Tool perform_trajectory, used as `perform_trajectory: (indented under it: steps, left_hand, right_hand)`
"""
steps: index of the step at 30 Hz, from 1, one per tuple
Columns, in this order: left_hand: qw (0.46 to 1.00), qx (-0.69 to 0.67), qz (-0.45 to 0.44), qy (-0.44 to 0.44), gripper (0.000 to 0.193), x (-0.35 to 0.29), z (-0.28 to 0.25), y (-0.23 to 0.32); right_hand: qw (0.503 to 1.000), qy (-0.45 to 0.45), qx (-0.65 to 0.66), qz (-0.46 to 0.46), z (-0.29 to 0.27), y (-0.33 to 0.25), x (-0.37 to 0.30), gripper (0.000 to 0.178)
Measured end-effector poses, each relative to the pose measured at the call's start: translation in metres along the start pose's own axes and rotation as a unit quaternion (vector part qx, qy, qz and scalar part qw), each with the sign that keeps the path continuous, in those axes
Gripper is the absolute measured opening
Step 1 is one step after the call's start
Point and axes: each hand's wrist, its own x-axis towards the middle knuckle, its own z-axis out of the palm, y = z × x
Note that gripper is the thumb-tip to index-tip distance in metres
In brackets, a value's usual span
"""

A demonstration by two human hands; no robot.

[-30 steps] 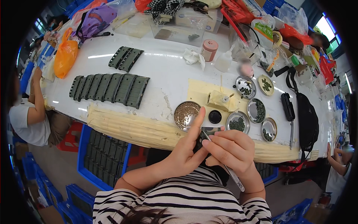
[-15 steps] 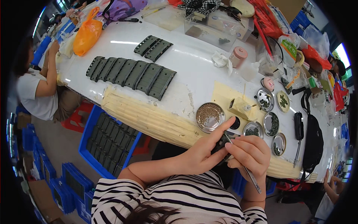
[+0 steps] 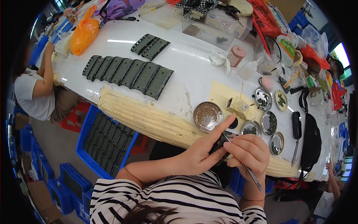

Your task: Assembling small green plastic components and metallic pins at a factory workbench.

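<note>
In front of my striped top, my left hand (image 3: 199, 153) grips a dark green-black plastic piece (image 3: 217, 145), mostly hidden by the fingers. The left index finger stretches out past it toward the table. Metal tweezers (image 3: 253, 180) are pinched in my right hand (image 3: 249, 152); their tip meets the piece beside my left thumb. Just beyond the hands stand a round tin of small brass-coloured parts (image 3: 207, 116) and several tins of small dark green parts (image 3: 269, 123). A yellowish block (image 3: 238, 106) with a thin rod sits among them.
Rows of dark green curved plastic pieces (image 3: 126, 72) lie on the white table. Below its padded edge (image 3: 145, 117), a blue crate (image 3: 84, 149) holds more. A black pouch (image 3: 310, 145) and screwdriver (image 3: 296, 128) lie right. Another person (image 3: 33, 87) sits at left.
The whole view has shifted slightly, so the table's things appear a little further left. Both hands keep nearly the same pose on the piece and tweezers.
</note>
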Motion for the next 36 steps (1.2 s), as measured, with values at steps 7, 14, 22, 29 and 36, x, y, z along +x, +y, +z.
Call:
perform_trajectory:
  steps: [7, 14, 22, 29, 36]
  left_hand:
    - [0.999, -0.025, -0.024, -0.013, 0.054, 0.002, 0.001, 0.001]
    - [0.997, -0.053, -0.045, -0.023, 0.053, 0.002, 0.001, 0.002]
    - [0.997, -0.06, -0.043, -0.015, 0.054, 0.002, 0.002, 0.001]
    - [0.994, -0.095, -0.037, 0.027, 0.068, 0.006, 0.004, -0.002]
    - [0.989, -0.089, -0.072, 0.091, 0.074, 0.01, 0.016, -0.009]
  right_hand:
    - [1.0, -0.008, 0.006, 0.005, -0.002, 0.0, 0.001, 0.038]
    - [1.0, -0.011, 0.002, -0.005, -0.005, 0.0, 0.002, 0.036]
    - [1.0, -0.01, 0.006, 0.002, -0.006, -0.001, 0.002, 0.036]
    - [0.998, 0.054, 0.022, 0.037, -0.008, -0.005, -0.004, 0.039]
    - [0.997, 0.064, -0.01, 0.042, 0.0, -0.024, 0.0, 0.035]
